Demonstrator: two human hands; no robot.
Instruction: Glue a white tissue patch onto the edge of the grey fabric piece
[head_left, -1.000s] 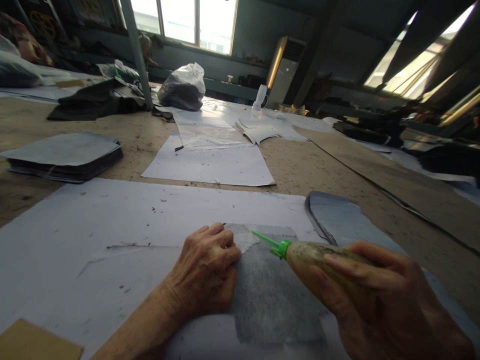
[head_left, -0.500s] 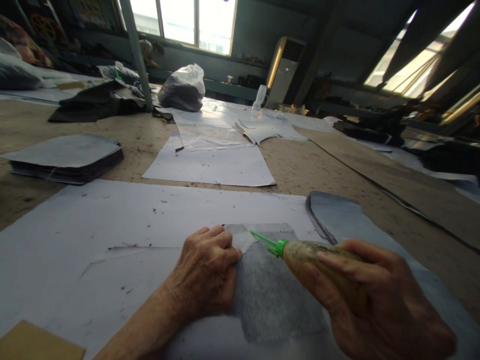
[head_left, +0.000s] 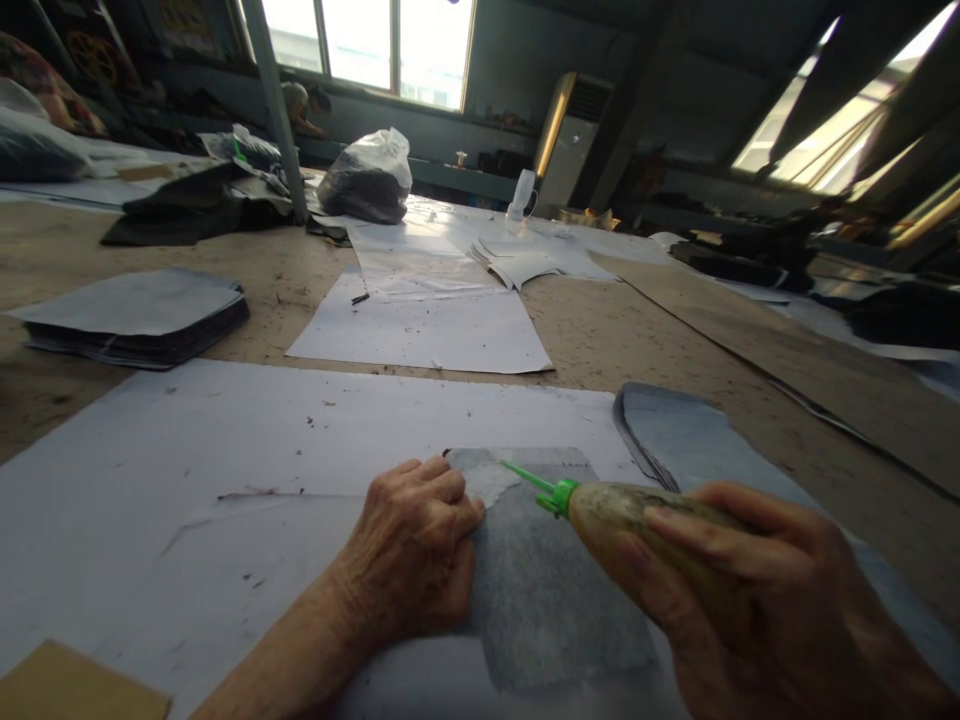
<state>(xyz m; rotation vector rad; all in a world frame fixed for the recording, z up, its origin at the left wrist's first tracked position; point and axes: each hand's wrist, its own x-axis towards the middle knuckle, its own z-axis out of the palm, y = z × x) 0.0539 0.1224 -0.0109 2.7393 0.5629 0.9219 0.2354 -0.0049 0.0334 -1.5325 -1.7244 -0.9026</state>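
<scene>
My right hand [head_left: 780,580] is wrapped round a worn, yellowish squeeze bottle [head_left: 645,520] with a green cap and thin green nozzle. The nozzle points left, its tip over the upper part of a grey sheet piece [head_left: 562,590]. A whitish patch [head_left: 491,482] shows on that piece near the tip. My left hand [head_left: 420,540] rests at the piece's left edge with its fingers curled in; what they hold, if anything, is hidden. Beneath lies a large white paper sheet [head_left: 247,430].
A stack of grey pieces [head_left: 675,425] lies at the right, another stack [head_left: 135,310] at the left. Farther back are white papers [head_left: 427,325], a tied plastic bag [head_left: 367,175] and a metal post [head_left: 277,110]. A tan card [head_left: 82,685] sits at the lower left. People are in the background.
My right hand and the bottle have shifted very slightly right, the nozzle tip staying over the same part of the grey piece. My left hand has hardly moved.
</scene>
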